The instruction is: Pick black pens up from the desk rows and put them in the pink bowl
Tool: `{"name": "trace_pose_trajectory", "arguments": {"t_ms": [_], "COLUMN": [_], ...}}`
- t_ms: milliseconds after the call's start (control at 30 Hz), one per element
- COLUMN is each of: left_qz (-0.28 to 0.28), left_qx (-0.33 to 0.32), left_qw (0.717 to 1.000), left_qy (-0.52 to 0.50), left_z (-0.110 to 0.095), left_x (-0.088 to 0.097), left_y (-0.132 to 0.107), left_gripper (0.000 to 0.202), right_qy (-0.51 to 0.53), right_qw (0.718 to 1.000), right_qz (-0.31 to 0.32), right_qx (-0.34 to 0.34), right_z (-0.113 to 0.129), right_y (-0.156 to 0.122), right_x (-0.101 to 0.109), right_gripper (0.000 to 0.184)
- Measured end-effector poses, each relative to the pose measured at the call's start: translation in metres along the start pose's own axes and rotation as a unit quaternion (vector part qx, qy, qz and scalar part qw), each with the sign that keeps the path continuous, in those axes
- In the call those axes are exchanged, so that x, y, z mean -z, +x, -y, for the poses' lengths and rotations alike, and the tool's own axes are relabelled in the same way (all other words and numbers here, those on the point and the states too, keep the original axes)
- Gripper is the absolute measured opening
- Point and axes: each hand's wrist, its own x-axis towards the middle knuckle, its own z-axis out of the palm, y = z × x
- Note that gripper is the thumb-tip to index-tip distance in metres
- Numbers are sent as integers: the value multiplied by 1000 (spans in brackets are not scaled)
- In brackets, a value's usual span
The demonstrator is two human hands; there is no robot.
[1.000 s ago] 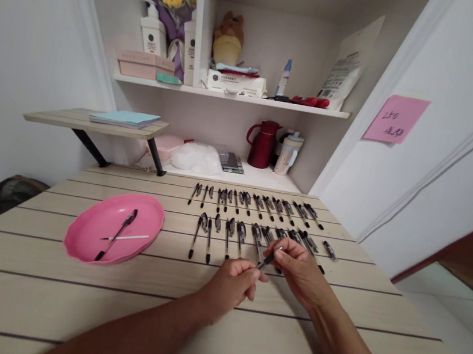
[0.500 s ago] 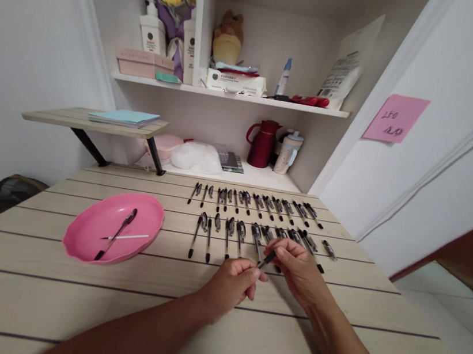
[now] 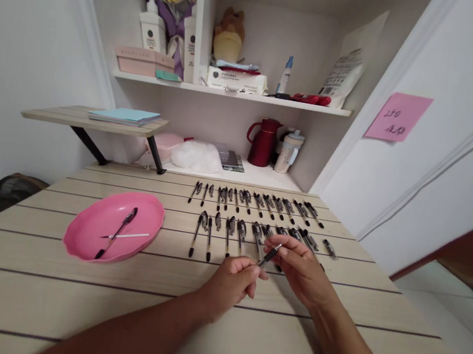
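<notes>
My left hand (image 3: 236, 281) is closed around the rear of a black gel pen (image 3: 268, 255), which slants up to the right. The pen's metal tip shows bare, between the thumb and fingers of my right hand (image 3: 297, 266), which pinch lightly at that front end. Behind my hands lies a row of black pens with their clear barrels and loose caps (image 3: 241, 230); my right hand hides some of them. A farther row of similar pens (image 3: 278, 207) lies beyond it. One cap (image 3: 330, 249) sits apart at the right end.
At left, a pink scalloped tray (image 3: 80, 238) holds a black pen (image 3: 118, 231) and a thin white stick (image 3: 133, 236). A small raised shelf (image 3: 62, 114) stands behind it. At the back are a red thermos jug (image 3: 262, 145) and a pale tumbler (image 3: 288, 153).
The right fingers have shifted slightly, and the pen's metal tip now shows where they covered it before. The left hand has kept its hold on the pen.
</notes>
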Motion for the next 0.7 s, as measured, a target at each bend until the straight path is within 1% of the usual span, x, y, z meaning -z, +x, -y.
{"name": "trace_pose_trajectory", "arguments": {"t_ms": [133, 200, 267, 300, 333, 367, 400, 433, 467, 500, 533, 567, 633, 700], "left_qz": [3, 0, -6, -9, -12, -14, -14, -14, -12, -11, -10, -9, -7, -6], "left_qx": [-4, -5, -2, 0, 2, 2, 2, 0, -2, -4, -4, -4, -3, -3], "left_qw": [1000, 1000, 1000, 1000, 1000, 1000, 1000, 1000, 1000, 1000, 1000, 1000, 1000, 1000], "left_qy": [-3, -5, -8, -9, -10, -10, -11, -11, -12, -11, -11, -11, -11, -12], "left_z": [1, 0, -1, -2, -3, -4, -5, -5, -5, -5, -4, -3, -2, 0], "left_x": [1, 1, 2, 2, 2, 2, 2, 2, 2, 2, 2, 2, 2, 3], "left_y": [1, 0, 0, -1, -2, -2, -3, -3, -4, -3, -3, -2, -1, 1], "left_gripper": [27, 28, 28, 29, 29, 29, 30, 30, 30, 30, 30, 29, 29, 28], "right_qy": [-30, -43, -72, -100, -145, -207, -288, -398, -512, -607, -676, -716, -728, -724], "right_qw": [999, 999, 997, 994, 988, 973, 946, 896, 828, 753, 684, 639, 622, 626], "right_qz": [-19, -17, -21, -35, -62, -99, -147, -197, -228, -251, -265, -258, -252, -247], "right_qx": [5, 6, 0, -2, -2, -1, 5, 6, -10, -34, -71, -112, -141, -150], "right_z": [-4, -5, -1, 2, 7, 13, 19, 24, 29, 32, 34, 33, 29, 23], "right_y": [0, 1, 5, 9, 14, 19, 25, 31, 36, 40, 43, 45, 45, 43], "right_x": [1, 0, 4, 9, 17, 28, 42, 58, 76, 94, 111, 127, 150, 162], "right_gripper": [18, 21, 28, 32, 34, 35, 33, 31, 28, 26, 26, 26, 24, 21]}}
